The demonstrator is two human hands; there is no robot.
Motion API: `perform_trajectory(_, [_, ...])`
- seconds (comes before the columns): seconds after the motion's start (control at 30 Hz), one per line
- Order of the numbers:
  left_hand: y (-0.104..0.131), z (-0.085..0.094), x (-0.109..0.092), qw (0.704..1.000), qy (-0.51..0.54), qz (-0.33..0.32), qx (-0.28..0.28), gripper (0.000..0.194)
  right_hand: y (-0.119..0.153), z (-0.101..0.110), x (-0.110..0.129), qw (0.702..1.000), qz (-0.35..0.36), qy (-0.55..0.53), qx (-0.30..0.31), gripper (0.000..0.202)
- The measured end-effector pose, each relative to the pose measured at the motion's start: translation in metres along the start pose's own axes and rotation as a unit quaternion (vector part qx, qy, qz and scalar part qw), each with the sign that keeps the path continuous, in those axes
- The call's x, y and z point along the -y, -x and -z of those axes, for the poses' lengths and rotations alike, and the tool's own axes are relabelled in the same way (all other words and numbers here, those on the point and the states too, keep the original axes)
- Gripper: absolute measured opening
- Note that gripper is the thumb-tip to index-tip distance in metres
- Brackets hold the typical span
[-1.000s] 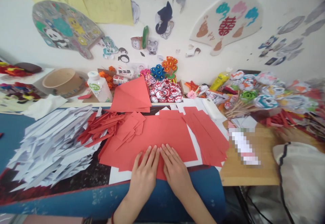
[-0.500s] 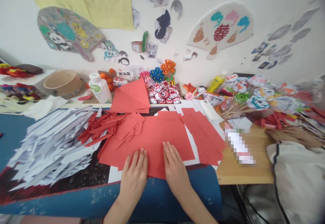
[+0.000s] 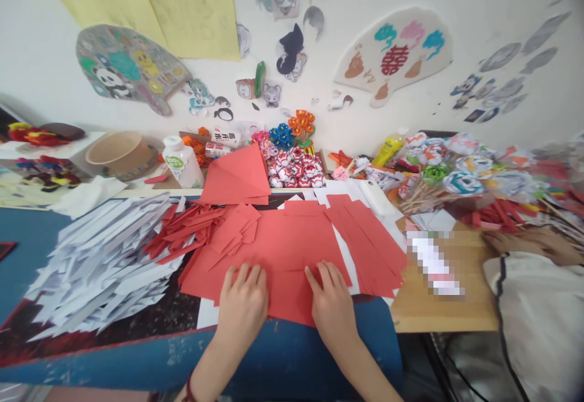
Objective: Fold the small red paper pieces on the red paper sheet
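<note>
A small red paper sheet (image 3: 291, 295) lies between my two hands, its upper edge crossing from one set of fingertips to the other. My left hand (image 3: 245, 300) has curled fingers at the sheet's left side. At its right side my right hand (image 3: 334, 300) bends its fingers over the paper in the same way. Both thumbs are hidden. Underneath spread larger red sheets (image 3: 292, 241). Small red paper rectangles (image 3: 233, 232) rest on these, beyond my left hand. A few red strips (image 3: 303, 208) lie at the sheets' far edge.
Folded white paper pieces (image 3: 104, 262) and folded red pieces (image 3: 187, 228) are heaped left. More red sheets (image 3: 365, 241) lie right. Behind stand a white bottle (image 3: 182, 162) and paper flowers (image 3: 296, 168). Another person's sleeve (image 3: 538, 317) is at the right table (image 3: 442, 314).
My fingers were stretched flat on the red paper and are now curled at its sides. The hands have moved slightly apart, and an edge of the small sheet now shows between them.
</note>
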State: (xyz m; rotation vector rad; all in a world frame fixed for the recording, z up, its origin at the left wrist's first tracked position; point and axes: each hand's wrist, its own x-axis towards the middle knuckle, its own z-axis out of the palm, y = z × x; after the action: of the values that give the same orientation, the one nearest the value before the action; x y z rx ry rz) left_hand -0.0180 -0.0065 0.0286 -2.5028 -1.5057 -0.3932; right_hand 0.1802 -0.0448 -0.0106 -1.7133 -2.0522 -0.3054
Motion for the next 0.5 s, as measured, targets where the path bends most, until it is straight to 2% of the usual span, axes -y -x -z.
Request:
perform_trajectory(0.07, [-0.012,-0.002,0.004,1.0,0.009,-0.026,0.007,0.025,-0.003,0.002,-0.001,0.998,-0.03,-0.056,-0.005,0.048])
perform_trajectory(0.13, [-0.022,-0.007,0.011,0.997,0.006,-0.078,-0.002,0.025,-0.008,0.004,-0.003,0.99,-0.066,-0.122,-0.008,0.046])
perform_trajectory(0.2, [-0.027,-0.012,0.017,0.991,0.007,-0.135,0.002,0.021,-0.016,0.005,-0.007,0.977,-0.104,-0.187,-0.004,0.041])
perform_trajectory(0.3, [-0.032,-0.011,0.025,0.984,0.023,-0.178,0.003,0.016,-0.033,0.009,-0.018,0.95,-0.149,-0.273,0.009,0.032])
perform_trajectory(0.4, [-0.036,-0.005,0.028,0.976,0.051,-0.211,-0.019,0.018,-0.054,0.013,-0.028,0.918,-0.146,-0.365,0.062,0.027])
perform_trajectory(0.5, [-0.042,0.0,0.028,0.965,0.074,-0.249,-0.035,0.021,-0.072,0.016,-0.03,0.879,-0.113,-0.427,0.178,0.023])
